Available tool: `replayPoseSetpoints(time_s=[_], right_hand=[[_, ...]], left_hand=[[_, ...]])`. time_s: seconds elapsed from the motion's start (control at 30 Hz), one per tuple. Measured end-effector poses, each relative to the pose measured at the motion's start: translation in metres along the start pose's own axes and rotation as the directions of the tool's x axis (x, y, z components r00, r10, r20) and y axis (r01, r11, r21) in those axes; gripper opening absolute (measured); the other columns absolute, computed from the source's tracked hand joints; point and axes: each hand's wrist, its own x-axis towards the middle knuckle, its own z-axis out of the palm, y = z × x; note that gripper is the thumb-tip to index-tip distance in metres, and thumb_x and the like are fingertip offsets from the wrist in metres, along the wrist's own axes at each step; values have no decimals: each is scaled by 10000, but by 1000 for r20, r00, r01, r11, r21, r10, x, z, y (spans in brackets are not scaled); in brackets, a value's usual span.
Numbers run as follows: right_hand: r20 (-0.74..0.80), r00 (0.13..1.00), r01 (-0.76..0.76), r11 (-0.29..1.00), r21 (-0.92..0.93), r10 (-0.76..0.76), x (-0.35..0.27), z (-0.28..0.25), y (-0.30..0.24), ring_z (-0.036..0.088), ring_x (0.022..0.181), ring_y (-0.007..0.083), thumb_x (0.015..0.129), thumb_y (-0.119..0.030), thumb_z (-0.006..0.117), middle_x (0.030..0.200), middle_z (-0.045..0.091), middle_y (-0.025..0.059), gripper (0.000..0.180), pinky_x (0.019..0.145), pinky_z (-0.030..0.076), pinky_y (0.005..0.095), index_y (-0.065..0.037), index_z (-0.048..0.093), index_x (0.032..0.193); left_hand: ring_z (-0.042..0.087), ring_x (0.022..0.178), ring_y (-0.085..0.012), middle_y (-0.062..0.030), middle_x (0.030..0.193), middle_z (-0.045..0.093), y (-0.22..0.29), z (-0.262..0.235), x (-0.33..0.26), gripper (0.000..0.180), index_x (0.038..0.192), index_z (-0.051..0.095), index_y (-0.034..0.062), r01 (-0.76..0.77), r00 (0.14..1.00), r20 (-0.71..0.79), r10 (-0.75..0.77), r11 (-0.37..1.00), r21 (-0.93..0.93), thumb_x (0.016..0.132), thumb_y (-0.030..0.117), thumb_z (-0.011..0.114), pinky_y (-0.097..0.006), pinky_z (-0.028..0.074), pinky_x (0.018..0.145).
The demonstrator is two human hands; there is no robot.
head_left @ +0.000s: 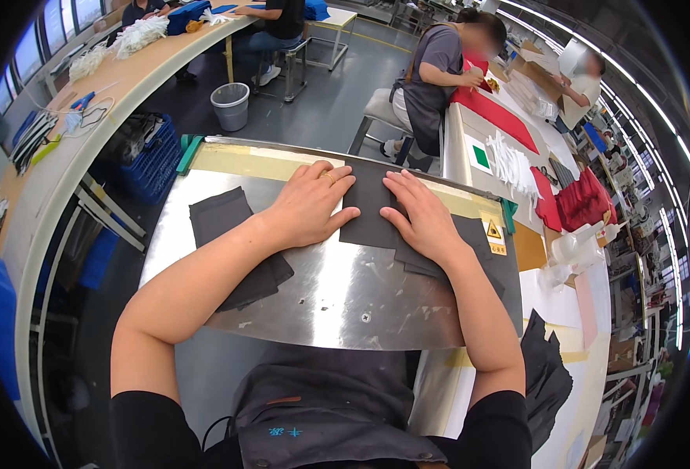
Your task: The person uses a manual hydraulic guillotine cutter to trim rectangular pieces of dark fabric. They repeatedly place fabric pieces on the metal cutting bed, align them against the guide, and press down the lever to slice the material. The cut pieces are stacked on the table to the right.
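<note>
A black fabric piece (368, 207) lies flat at the far edge of a shiny metal work plate (321, 301). My left hand (314, 205) rests at its left edge, fingers stretched out and thumb on the cloth. On its right side my right hand (421, 211) lies flat with the fingers spread. More black fabric pieces (218, 215) are piled to the left, partly under my left forearm. Another stack of black fabric pieces (476, 234) lies to the right, partly covered by my right hand and wrist.
Green clamps (189, 155) sit at the plate's far corners, and a yellow warning label (493, 234) is at its right. Black cloth scraps (546, 379) hang over the right-hand table. A grey bin (230, 106) stands beyond, near a blue crate (148, 160). Co-workers sit at neighbouring tables.
</note>
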Motion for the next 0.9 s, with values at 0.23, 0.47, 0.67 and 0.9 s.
replayPoseSetpoints(time_s=[0.23,0.47,0.67,0.9], right_hand=[[4,1000,-17,1000,20,17,0,2,2,425,1395,319,957,-308,644,1461,504,129,508,1135,373,420,-32,538,1370],[-10,1000,-4,1000,17,5,3,-1,-4,468,1314,325,942,-370,644,1381,538,142,552,1116,387,417,7,554,1335],[-14,1000,-11,1000,-6,11,2,0,-3,460,1338,318,937,-384,647,1393,543,132,558,1116,388,416,0,559,1333],[-18,1000,-16,1000,-12,16,3,0,-5,457,1351,311,930,-407,650,1403,544,127,574,1117,388,414,-8,564,1332]], left_hand=[[434,1330,-366,-148,1465,496,2,-3,0,526,1341,550,-2,25,999,48,-26,1000,8,969,367,588,-455,344,1113],[419,1358,-357,-139,1475,491,0,-7,1,544,1354,541,1,43,997,66,-43,999,-7,968,380,591,-448,327,1128],[416,1371,-346,-134,1472,497,-3,-8,4,550,1358,541,5,57,996,73,-57,998,10,964,384,596,-445,320,1135],[412,1382,-319,-124,1473,502,-6,-10,7,550,1358,547,12,71,994,77,-72,997,15,961,388,600,-435,301,1148]])
